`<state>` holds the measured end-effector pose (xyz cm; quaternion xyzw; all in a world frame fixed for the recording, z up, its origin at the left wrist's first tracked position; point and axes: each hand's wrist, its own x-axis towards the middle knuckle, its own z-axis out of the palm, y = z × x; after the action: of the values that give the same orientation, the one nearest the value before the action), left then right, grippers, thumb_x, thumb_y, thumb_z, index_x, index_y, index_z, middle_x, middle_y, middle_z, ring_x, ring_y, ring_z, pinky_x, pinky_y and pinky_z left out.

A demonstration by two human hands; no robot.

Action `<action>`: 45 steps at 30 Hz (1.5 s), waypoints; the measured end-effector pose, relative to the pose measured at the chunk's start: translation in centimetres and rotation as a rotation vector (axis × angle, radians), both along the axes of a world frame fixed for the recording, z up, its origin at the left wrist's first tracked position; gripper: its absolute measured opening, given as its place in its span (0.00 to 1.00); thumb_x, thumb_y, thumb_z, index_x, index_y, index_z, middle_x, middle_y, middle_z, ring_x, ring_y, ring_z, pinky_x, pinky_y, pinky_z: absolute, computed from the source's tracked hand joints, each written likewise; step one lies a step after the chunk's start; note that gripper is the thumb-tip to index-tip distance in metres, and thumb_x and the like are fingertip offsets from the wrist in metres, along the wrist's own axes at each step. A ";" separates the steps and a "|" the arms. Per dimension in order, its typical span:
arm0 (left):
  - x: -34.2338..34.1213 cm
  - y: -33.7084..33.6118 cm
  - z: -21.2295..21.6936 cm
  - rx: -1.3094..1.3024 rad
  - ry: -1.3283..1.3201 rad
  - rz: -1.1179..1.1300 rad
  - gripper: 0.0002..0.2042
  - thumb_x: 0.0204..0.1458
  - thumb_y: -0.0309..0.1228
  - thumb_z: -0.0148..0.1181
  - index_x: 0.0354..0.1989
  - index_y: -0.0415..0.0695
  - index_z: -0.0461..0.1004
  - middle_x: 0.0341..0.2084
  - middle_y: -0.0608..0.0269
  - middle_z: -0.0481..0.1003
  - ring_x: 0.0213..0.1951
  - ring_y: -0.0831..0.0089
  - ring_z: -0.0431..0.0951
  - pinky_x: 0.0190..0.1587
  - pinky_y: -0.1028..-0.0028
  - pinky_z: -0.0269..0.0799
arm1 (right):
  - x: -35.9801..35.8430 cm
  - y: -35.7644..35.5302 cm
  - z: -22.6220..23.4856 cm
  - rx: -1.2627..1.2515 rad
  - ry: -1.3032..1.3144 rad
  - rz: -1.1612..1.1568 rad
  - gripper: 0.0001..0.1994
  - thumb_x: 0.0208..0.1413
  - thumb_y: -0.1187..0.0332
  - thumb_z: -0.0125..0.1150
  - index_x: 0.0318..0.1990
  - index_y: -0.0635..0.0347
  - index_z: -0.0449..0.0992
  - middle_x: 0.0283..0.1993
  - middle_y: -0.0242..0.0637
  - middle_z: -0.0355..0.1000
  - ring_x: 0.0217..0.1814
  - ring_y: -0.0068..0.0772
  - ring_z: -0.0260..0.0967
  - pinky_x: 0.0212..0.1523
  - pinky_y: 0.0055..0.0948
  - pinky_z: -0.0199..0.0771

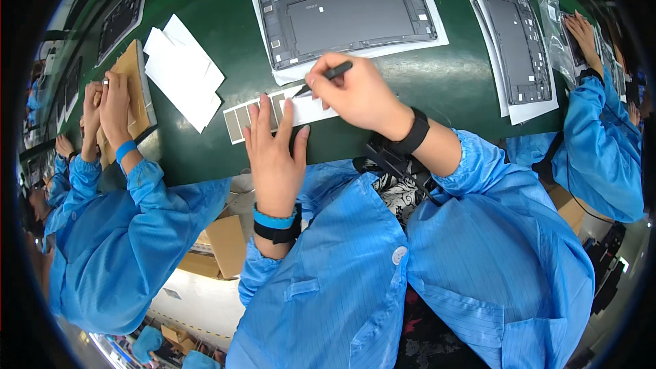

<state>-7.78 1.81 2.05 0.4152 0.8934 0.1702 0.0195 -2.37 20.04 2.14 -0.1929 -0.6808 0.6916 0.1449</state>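
A white strip bearing grey rectangles (307, 111) is laid close to the near edge of the green bench (188, 154). It is being pressed flat by the left hand (275, 157), fingers spread wide, nothing gripped. In the right hand (362, 96) a black pointed tool (339, 70) is pinched, its tip brought down to the strip. Just beyond, toward the far edge, a large dark panel (352, 14) is set on a white sheet (439, 33). Loose white papers (183, 72) are fanned out leftward; to the right, a second dark panel (514, 44) is bedded on more sheets, flanked by clear plastic wrap (555, 34). Light is thrown back by the glossy surface. Along the near edge, places are taken by blue-coated co-workers (123, 246) on both sides; at left, a brown board (140, 85) is tilted up. Below, cardboard boxes (225, 246) are seen on a pale floor (198, 294).
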 end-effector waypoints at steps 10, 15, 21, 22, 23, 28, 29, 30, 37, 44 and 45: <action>0.8 -0.5 -0.9 -0.059 0.060 -0.005 0.22 0.60 0.38 0.57 0.64 0.55 0.69 0.68 0.43 0.56 0.69 0.43 0.54 0.65 0.43 0.53 | -0.2 -2.2 -0.6 0.138 0.037 0.013 0.07 0.60 0.72 0.58 0.40 0.67 0.76 0.29 0.32 0.74 0.27 0.14 0.69 0.27 0.20 0.69; 1.3 0.1 -0.6 -0.044 0.070 0.016 0.22 0.60 0.39 0.57 0.63 0.53 0.70 0.67 0.43 0.57 0.68 0.42 0.55 0.64 0.43 0.54 | 0.1 -2.5 -0.2 0.145 0.040 -0.042 0.11 0.59 0.72 0.57 0.46 0.68 0.77 0.28 0.41 0.78 0.24 0.23 0.74 0.25 0.25 0.71; 1.4 2.3 2.0 -0.153 0.132 0.080 0.21 0.58 0.39 0.59 0.60 0.50 0.72 0.64 0.42 0.62 0.66 0.40 0.58 0.62 0.41 0.56 | 2.8 4.8 4.1 -0.036 0.196 -0.224 0.11 0.61 0.75 0.56 0.50 0.66 0.72 0.26 0.30 0.73 0.24 0.15 0.69 0.25 0.19 0.70; 1.7 3.7 3.1 -0.115 0.180 0.072 0.21 0.57 0.38 0.60 0.59 0.47 0.73 0.62 0.42 0.63 0.64 0.40 0.61 0.61 0.43 0.58 | 3.9 7.3 4.1 0.032 0.196 -0.271 0.11 0.61 0.74 0.56 0.49 0.66 0.70 0.25 0.30 0.72 0.24 0.16 0.69 0.25 0.20 0.70; 2.0 5.3 4.4 -0.079 0.232 0.071 0.21 0.57 0.37 0.61 0.58 0.45 0.73 0.61 0.41 0.65 0.62 0.41 0.63 0.61 0.45 0.60 | 5.0 10.0 4.1 0.096 0.201 -0.310 0.10 0.61 0.74 0.55 0.49 0.65 0.68 0.24 0.30 0.72 0.24 0.17 0.69 0.25 0.20 0.70; 4.7 14.3 5.0 0.184 -0.108 -0.326 0.24 0.53 0.33 0.64 0.56 0.34 0.70 0.57 0.38 0.66 0.57 0.42 0.68 0.59 0.57 0.66 | 8.3 15.9 2.8 0.109 0.032 -0.289 0.10 0.62 0.71 0.55 0.49 0.64 0.67 0.25 0.28 0.69 0.25 0.16 0.67 0.33 0.20 0.74; 5.2 15.7 4.1 0.179 -0.130 -0.369 0.26 0.52 0.33 0.64 0.57 0.33 0.68 0.58 0.37 0.65 0.58 0.42 0.67 0.60 0.56 0.66 | 8.1 15.9 2.5 0.135 0.030 -0.270 0.10 0.62 0.72 0.55 0.48 0.64 0.68 0.25 0.28 0.69 0.25 0.16 0.67 0.36 0.21 0.76; 5.5 16.8 3.3 0.175 -0.125 -0.379 0.26 0.52 0.33 0.64 0.57 0.33 0.68 0.58 0.37 0.65 0.58 0.42 0.67 0.60 0.56 0.66 | 8.0 16.1 2.7 0.143 0.004 -0.272 0.09 0.62 0.73 0.55 0.47 0.65 0.69 0.25 0.28 0.69 0.24 0.16 0.67 0.38 0.23 0.77; 5.5 20.4 1.6 0.094 -0.017 -0.380 0.30 0.52 0.34 0.63 0.61 0.33 0.64 0.61 0.33 0.61 0.62 0.41 0.63 0.63 0.55 0.63 | 8.1 17.8 2.0 0.211 -0.020 -0.309 0.08 0.60 0.71 0.57 0.43 0.66 0.70 0.26 0.29 0.70 0.24 0.18 0.68 0.29 0.21 0.72; 5.3 20.4 1.3 0.031 0.027 -0.399 0.29 0.53 0.34 0.63 0.61 0.33 0.65 0.61 0.32 0.61 0.62 0.41 0.64 0.63 0.56 0.63 | 8.0 17.8 2.6 0.374 -0.091 -0.328 0.08 0.55 0.70 0.59 0.38 0.66 0.73 0.25 0.40 0.75 0.24 0.31 0.74 0.28 0.30 0.72; 5.3 20.5 1.4 0.029 0.024 -0.401 0.29 0.53 0.34 0.63 0.61 0.33 0.65 0.61 0.32 0.61 0.62 0.41 0.64 0.63 0.56 0.63 | 7.9 17.7 2.8 0.453 -0.091 -0.318 0.08 0.55 0.70 0.58 0.38 0.67 0.72 0.26 0.43 0.76 0.25 0.37 0.75 0.29 0.32 0.73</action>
<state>-2.46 22.27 3.40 0.5869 0.7906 0.1709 0.0365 5.57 37.78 4.90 -0.2908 -0.7850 0.4811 0.2602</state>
